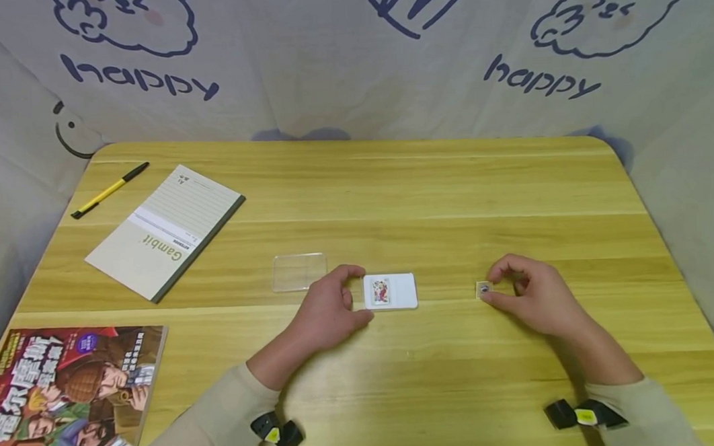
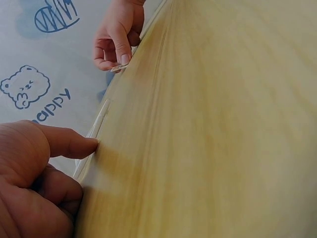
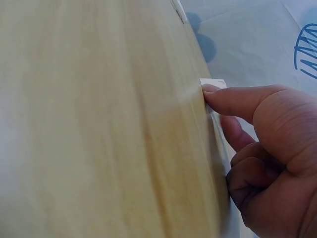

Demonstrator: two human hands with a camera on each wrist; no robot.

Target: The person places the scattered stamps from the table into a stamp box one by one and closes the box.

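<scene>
One white card (image 1: 404, 291) lay on the bench (image 1: 423, 206) with a small picture stamp (image 1: 381, 291) on its left half, the left hand (image 1: 328, 309) gripping the card's left end between thumb and forefinger; well apart to the right, the right hand (image 1: 536, 296) pinched a small square piece (image 1: 481, 286), and a clear rectangular piece (image 1: 299, 272) lay just beside the left hand

the notebook (image 1: 166, 234) reads "gambit", the cloth (image 1: 331, 76) "happy".

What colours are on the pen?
The pen is yellow with black ends, seen best in the head view.
</scene>
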